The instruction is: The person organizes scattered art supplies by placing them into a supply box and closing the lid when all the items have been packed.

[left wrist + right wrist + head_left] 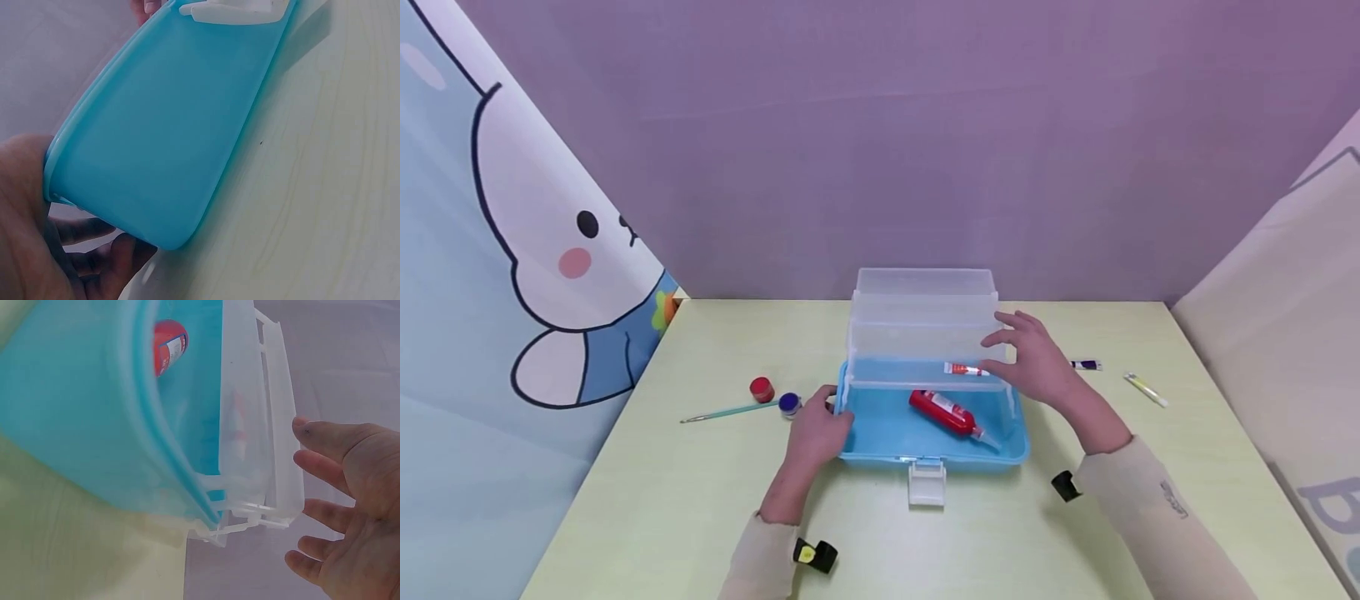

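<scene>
A blue toolbox [977,464] stands on the table with its translucent tiered trays [925,337] raised behind it. My left hand [818,429] grips the box's left end, thumb at the rim and fingers bent against the outside in the left wrist view. Inside the box lies a red squeeze bottle [943,411] with a clear nozzle. A small red-and-white paint tube [958,369] rests in the lowest tray. My right hand [1037,362] hovers at the trays' right end, fingers spread and holding nothing; its thumb overlaps the tube's end in the head view.
Left of the box are a red paint pot [762,389], a dark blue pot [789,405] and a teal-handled paintbrush [730,412]. A purple tube [1086,365] and a yellow tube [1145,389] lie to the right. The box's white latch [927,485] hangs down in front.
</scene>
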The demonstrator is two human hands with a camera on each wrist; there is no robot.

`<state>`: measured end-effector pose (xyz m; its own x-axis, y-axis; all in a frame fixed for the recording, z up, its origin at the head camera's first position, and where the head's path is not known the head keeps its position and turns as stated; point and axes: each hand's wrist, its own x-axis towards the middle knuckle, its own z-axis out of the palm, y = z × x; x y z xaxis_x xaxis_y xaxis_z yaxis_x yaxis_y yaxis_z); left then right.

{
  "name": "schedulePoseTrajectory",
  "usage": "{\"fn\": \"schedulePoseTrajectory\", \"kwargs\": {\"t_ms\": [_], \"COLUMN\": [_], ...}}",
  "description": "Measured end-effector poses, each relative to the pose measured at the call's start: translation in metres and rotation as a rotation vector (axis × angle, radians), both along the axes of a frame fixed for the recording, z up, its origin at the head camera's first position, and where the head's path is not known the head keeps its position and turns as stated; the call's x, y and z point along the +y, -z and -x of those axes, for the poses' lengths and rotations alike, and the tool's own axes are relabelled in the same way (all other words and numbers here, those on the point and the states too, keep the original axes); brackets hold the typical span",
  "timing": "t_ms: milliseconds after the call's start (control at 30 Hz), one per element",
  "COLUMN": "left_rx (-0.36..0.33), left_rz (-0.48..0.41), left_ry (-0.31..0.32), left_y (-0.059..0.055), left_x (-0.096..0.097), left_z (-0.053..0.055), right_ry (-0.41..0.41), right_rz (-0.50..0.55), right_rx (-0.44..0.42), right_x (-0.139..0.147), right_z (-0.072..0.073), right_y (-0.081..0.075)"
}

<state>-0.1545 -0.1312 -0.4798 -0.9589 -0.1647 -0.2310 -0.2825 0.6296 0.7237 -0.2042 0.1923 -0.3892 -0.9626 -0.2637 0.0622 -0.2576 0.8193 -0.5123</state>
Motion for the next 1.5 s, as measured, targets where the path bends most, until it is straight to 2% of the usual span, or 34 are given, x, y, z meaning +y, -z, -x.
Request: {"fn": "schedulePoseTrajectory", "kwargs": {"t_ms": [600,900,1267,1500], "left_rx": [-0.004,-0.014,-0.006,-0.001], "left_rz": [-0.012,-0.015,-0.015,0.003], "left_ry": [-0.002,-0.006,-0.002,-0.007], "left_y": [-0.005,-0.003,-0.003,-0.003], "left_x": [-0.001,-0.001,-0.001,-0.001], "left_z": [0.0,0.0,0.0,0.0], "right_ry": [0.013,0.022,0.044,0.043], "right_rz": [0.074,0.105,0.095,0.098], "right_rx": [0.071,0.099,0.119,0.176], "right_x": [0.018,0.034,0.055,0.073], "right_z": [-0.009,-0.013,-0.02,-0.022], "right_y": [0.007,0.014,0.019,0.027]}}
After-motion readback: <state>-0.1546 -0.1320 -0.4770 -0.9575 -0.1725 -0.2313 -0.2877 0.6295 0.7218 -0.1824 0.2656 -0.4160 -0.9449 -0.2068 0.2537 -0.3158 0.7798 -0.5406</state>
